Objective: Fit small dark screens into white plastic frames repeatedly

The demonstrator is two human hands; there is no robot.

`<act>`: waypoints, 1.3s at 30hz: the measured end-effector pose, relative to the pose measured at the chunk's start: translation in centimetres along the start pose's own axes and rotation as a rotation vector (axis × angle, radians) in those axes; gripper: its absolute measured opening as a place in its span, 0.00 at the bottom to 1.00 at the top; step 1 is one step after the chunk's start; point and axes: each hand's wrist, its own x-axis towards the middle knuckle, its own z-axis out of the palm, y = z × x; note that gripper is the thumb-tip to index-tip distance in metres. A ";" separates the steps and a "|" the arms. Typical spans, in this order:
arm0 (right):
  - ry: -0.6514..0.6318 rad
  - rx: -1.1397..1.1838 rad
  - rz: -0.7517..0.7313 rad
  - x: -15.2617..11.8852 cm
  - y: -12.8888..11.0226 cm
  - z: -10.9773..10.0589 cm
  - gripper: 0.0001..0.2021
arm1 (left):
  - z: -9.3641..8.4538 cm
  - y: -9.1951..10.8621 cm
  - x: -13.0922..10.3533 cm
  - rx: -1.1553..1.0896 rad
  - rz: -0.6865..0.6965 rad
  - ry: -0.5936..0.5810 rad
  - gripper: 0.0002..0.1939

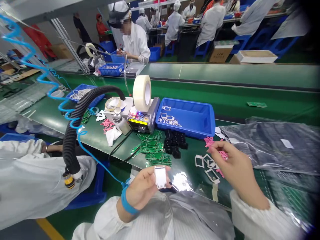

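My left hand [143, 186], with a blue wrist strap [126, 200], grips a small white rectangular panel [160, 176] between thumb and fingers, its bright face up. My right hand [233, 165] hovers over the right side of the bench, thumb and forefinger pinched together; whatever is between the tips is too small to make out. Beneath and beside it lie pink strips [208, 141] and several white plastic frames [199, 161]. Shiny clear film pieces [182, 181] lie between my hands. Stacked green circuit boards [151, 146] and black parts [175, 141] sit beyond my left hand.
A blue bin [207, 116] holds several white frames. Left of it stand a tape dispenser [142, 121] with a tape roll [142, 93] and a metal-topped bottle [121, 123]. A black hose [72, 133] and coiled blue cord [45, 71] hang left, near a seated co-worker's sleeve [22, 146].
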 end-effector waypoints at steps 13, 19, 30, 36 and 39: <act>0.187 0.278 -0.714 -4.7 -9.8 1.1 0.06 | 0.8 -0.3 0.0 0.020 0.009 -0.013 0.15; 0.065 0.584 -0.642 -4.5 -10.4 3.0 0.08 | 0.4 -0.3 0.0 0.057 0.052 0.053 0.16; -0.816 1.042 -0.253 -3.4 -9.6 4.4 0.10 | -1.6 -0.2 -0.9 0.054 -0.043 -0.046 0.22; -0.704 0.821 -0.699 -2.7 -9.3 2.7 0.19 | -1.9 0.0 -1.0 -0.103 -0.160 -0.182 0.31; -0.633 0.827 -0.822 -2.4 -9.4 2.7 0.14 | -1.9 0.1 -1.0 -0.126 -0.217 -0.239 0.32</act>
